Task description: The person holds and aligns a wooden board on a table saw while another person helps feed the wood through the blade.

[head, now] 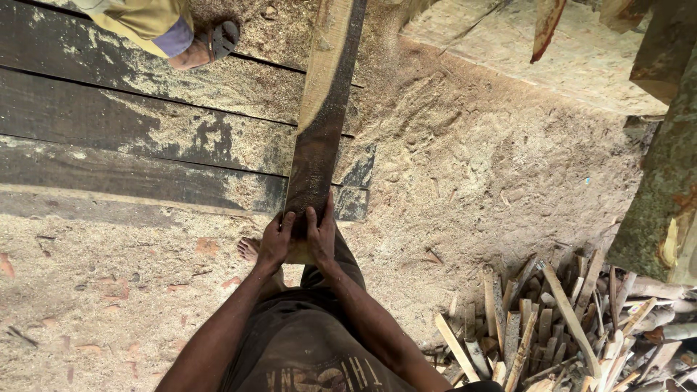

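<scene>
I look down on a floor (501, 167) thick with pale sawdust, soft and lumpy, spread from the near left corner to the far right. Along the far left side lie wide dark planks (131, 123), weathered and dusted with sawdust, laid side by side across the view. Up the middle runs a long board (323, 109), narrow and straight, pale along its left edge and dark and stained on its face; its near end sits in my hands and its far end passes out of sight at the far edge. At the right edge stands a mossy, rough-barked log (664, 196). In the near right corner a heap of split offcuts (559, 327) lies in thin pale sticks, jumbled at all angles, well apart from the board. At the far left corner another person's sandalled foot (210, 45) rests on the planks, near the board's left side. My left hand (275, 243) and right hand (321, 234) are side by side, both clenched around the board's near end, fingers over the top face, forearms stretched forward. My bare foot (249, 250) shows just left of them on the sawdust.
</scene>
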